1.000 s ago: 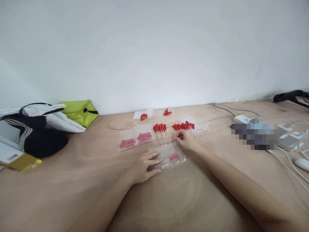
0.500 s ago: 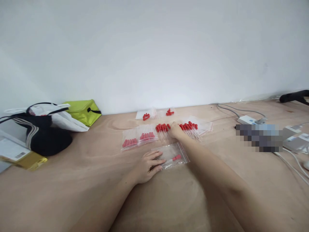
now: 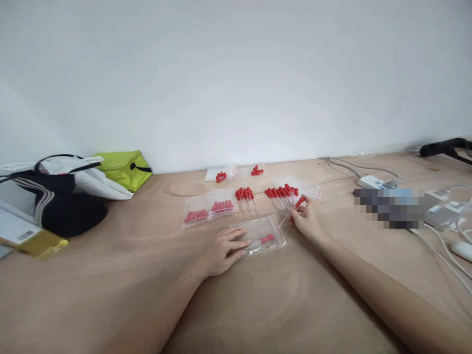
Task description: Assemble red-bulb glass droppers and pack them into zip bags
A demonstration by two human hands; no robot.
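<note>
My left hand (image 3: 226, 250) lies with fingers spread over the left side of a clear zip bag (image 3: 260, 227). Inside that bag is one dropper (image 3: 267, 238) with a red bulb. To the bag's right, my right hand (image 3: 305, 220) pinches another red-bulbed dropper (image 3: 300, 201), its thin clear tube slanting down toward the bag's right edge. Beyond the hands lie two rows of loose droppers, a smaller left group (image 3: 245, 194) and a larger right group (image 3: 282, 191). Two zip bags filled with droppers, a left one (image 3: 195, 216) and a right one (image 3: 222, 205), rest left of them.
By the wall lie more red bulbs (image 3: 220, 176) and clear bags (image 3: 239, 172). On the left are a lime-green bag (image 3: 121, 169), a black cap (image 3: 73, 214) and a gold-and-white box (image 3: 25, 231). A power strip (image 3: 372, 182) and cables are at the right.
My right hand has moved right and back toward me from the loose droppers, and now holds one. The left hand stays on the bag. The view has shifted slightly.
</note>
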